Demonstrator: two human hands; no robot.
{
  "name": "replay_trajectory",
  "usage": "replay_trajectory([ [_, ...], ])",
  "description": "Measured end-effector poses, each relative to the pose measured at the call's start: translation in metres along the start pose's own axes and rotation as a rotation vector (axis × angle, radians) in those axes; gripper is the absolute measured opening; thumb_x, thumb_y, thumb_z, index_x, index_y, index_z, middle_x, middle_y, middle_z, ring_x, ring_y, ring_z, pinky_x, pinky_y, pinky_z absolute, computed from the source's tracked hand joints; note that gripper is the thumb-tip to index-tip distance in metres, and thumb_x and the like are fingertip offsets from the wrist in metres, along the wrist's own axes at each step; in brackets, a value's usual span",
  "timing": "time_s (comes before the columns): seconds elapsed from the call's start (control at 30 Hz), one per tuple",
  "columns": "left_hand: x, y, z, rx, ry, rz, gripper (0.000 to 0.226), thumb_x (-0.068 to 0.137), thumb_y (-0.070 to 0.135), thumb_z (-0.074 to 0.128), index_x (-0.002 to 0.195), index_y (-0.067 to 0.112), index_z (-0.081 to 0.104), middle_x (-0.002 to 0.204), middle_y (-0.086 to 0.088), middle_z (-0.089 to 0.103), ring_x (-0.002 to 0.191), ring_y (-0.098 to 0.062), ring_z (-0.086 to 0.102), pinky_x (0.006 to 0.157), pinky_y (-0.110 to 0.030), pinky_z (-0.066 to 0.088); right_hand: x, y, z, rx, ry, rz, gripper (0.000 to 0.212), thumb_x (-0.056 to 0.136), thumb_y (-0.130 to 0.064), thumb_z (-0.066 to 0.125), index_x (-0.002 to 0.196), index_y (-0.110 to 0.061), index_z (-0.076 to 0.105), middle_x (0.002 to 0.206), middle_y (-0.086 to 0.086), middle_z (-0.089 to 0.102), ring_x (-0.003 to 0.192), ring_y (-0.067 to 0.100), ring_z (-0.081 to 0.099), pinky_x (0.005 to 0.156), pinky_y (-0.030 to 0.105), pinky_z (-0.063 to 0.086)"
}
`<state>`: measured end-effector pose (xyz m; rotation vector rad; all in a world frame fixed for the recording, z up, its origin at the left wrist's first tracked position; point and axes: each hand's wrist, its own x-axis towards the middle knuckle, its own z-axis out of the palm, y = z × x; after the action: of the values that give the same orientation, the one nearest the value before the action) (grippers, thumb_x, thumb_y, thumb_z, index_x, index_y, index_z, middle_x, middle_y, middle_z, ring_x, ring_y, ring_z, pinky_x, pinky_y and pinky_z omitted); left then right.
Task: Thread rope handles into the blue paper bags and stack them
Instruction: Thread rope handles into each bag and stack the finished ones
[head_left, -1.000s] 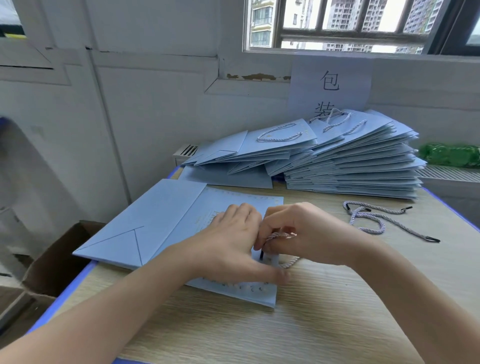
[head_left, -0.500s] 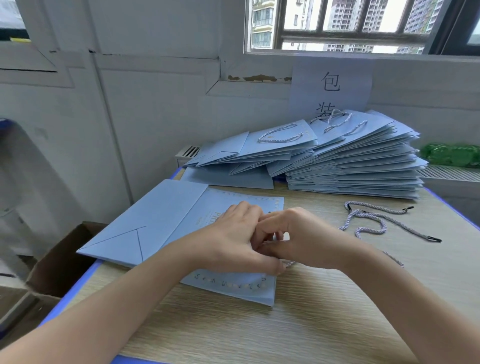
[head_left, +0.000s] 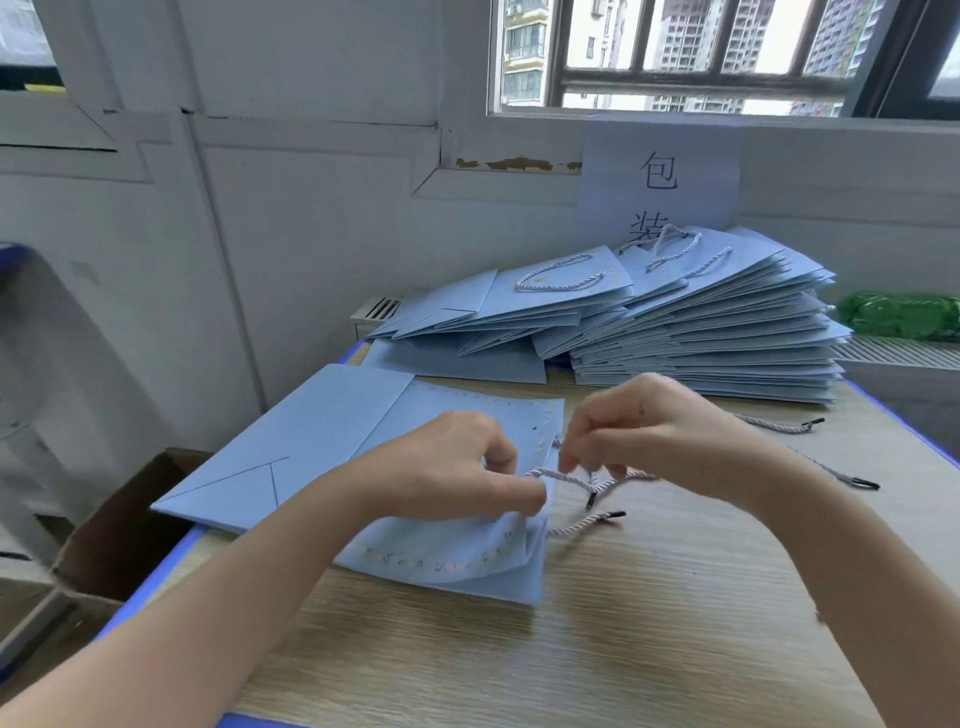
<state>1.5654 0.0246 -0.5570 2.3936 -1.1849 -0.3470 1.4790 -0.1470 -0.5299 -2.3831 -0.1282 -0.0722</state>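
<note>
Two large black Chinese characters, 包 above 装, are written on a pale sheet of paper that is stuck to the wall under the window. The lower part of the second character is hidden by the stack of blue paper bags. No other text or number can be read.

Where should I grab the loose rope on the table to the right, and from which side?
Take the loose rope just behind its black tip, coming from above with a thumb-and-finger pinch. It lies flat on the table with that end pointing out toward the right edge, apart from the stack. The stiff tip probably feeds into the bag most easily. Both hands are busy now.
</note>
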Motion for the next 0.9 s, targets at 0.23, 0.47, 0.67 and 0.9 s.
replay_trajectory([
  [0.23,0.001,-0.004,-0.004,-0.041,0.001,0.064,0.065,0.057,0.06,0.033,0.067,-0.001,0.053,0.077,-0.014,0.05,0.069,-0.02,0.042,0.065,-0.039,0.037,0.004,-0.005,0.033,0.145,-0.222,0.185,0.021,0.088,-0.019,0.06,0.072,-0.008,0.068,0.047,0.0,0.053,0.04,0.012,0.035,0.041,0.019,0.026],
  [0.47,0.001,-0.008,-0.004,-0.059,0.001,0.029,0.03,0.064,0.053,0.048,0.079,0.028,0.055,0.092,0.01,0.058,0.093,-0.007,0.051,0.083,-0.029,0.042,0.01,-0.002,0.037,0.196,-0.119,0.182,0.017,0.08,-0.011,0.068,0.063,-0.013,0.065,0.046,-0.001,0.047,0.042,0.008,0.04,0.042,0.015,0.031],
  [0.67,0.0,-0.014,0.0,0.104,-0.092,0.017,0.057,0.068,0.06,0.05,0.119,0.039,0.04,0.111,0.017,0.035,0.112,-0.005,0.029,0.097,-0.031,0.027,0.002,0.005,0.001,0.099,-0.039,0.138,0.027,0.08,-0.002,0.061,0.055,-0.012,0.055,0.043,-0.005,0.04,0.044,0.01,0.034,0.044,0.018,0.026],
  [0.9,0.009,-0.021,0.011,0.164,0.121,0.016,0.031,0.093,0.047,0.049,0.117,0.029,0.047,0.117,0.01,0.041,0.115,-0.008,0.035,0.101,-0.031,0.028,0.002,0.024,-0.017,-0.095,0.158,0.27,0.037,0.083,-0.018,0.052,0.046,-0.015,0.057,0.047,0.002,0.046,0.04,0.01,0.034,0.045,0.02,0.029],
])
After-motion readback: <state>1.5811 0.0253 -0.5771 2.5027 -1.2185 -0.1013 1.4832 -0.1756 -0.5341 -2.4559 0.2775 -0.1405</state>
